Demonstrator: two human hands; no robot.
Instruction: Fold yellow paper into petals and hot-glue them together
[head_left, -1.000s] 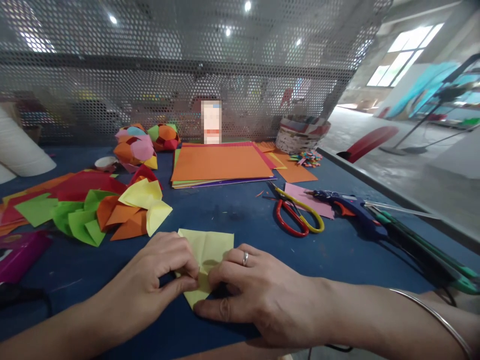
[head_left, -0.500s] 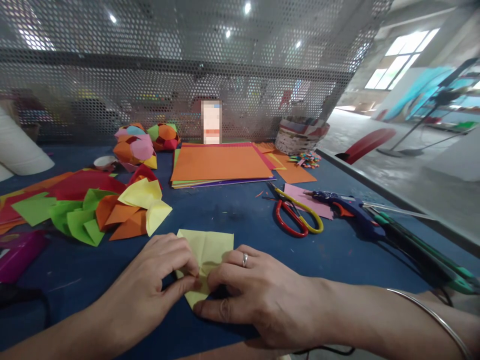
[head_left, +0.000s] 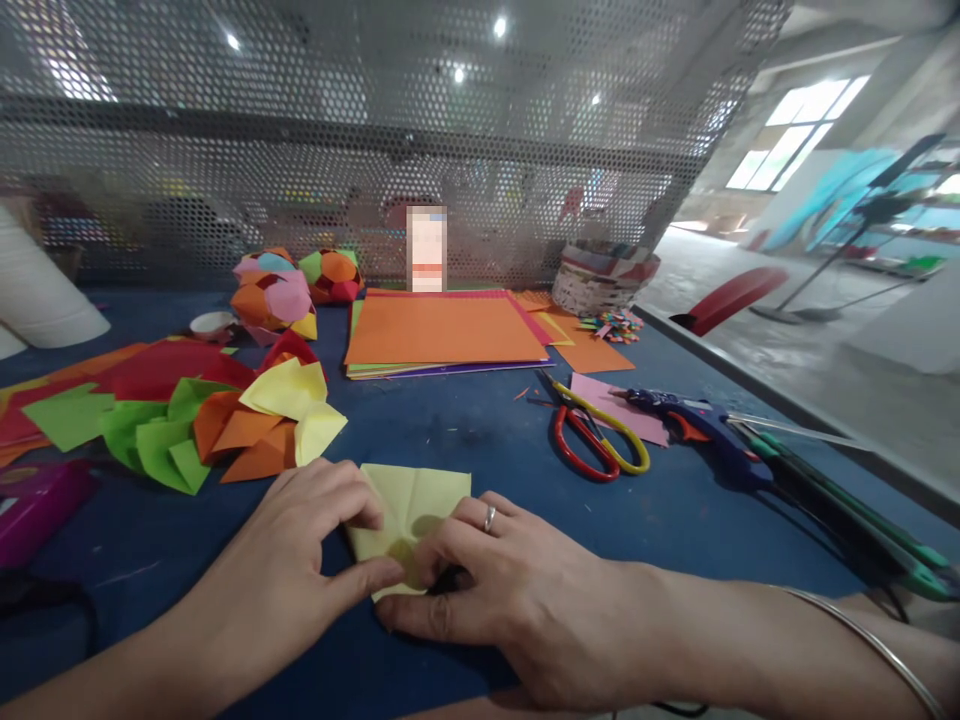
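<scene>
Yellow creased paper [head_left: 420,495] flat on blue tabletop [head_left: 465,420], between hands. Right hand [head_left: 517,590] presses near corner, apparently steadying it; left hand [head_left: 300,560] loosely curled, thumb touching paper, likely guiding fold. Scissors [head_left: 600,430] lie beyond.

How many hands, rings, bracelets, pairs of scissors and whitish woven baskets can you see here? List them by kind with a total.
Hands: 2 (left hand, right hand)
Ring: 1
Bracelet: 1
Pair of scissors: 1
Whitish woven basket: 1
Total: 6
</scene>
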